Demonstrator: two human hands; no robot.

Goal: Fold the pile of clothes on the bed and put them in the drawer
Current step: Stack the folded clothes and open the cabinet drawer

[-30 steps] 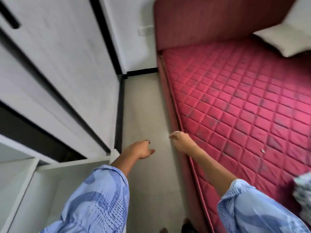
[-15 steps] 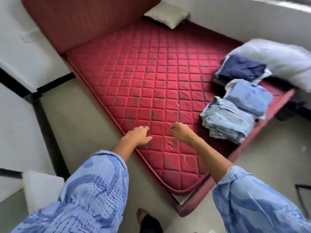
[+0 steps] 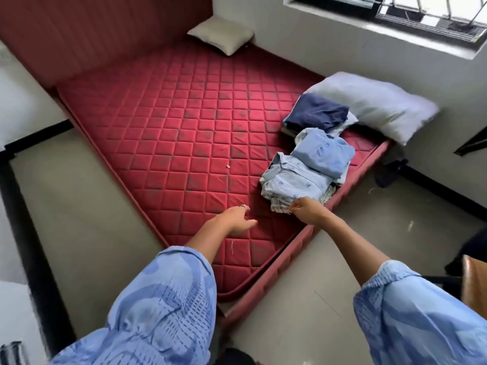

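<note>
**Both our arms reach forward**

We stretch both arms out in front, in loose blue patterned sleeves pushed up to the forearm. Our left hand (image 3: 235, 218) is relaxed, palm down, a ring on one finger. Our right hand (image 3: 305, 209) has curled fingers; what they close on is not clear.

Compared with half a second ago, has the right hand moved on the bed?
Yes. The right hand has gone toward the foot end of the red mattress, from bare quilting to the near edge of the folded clothes stack.
</note>
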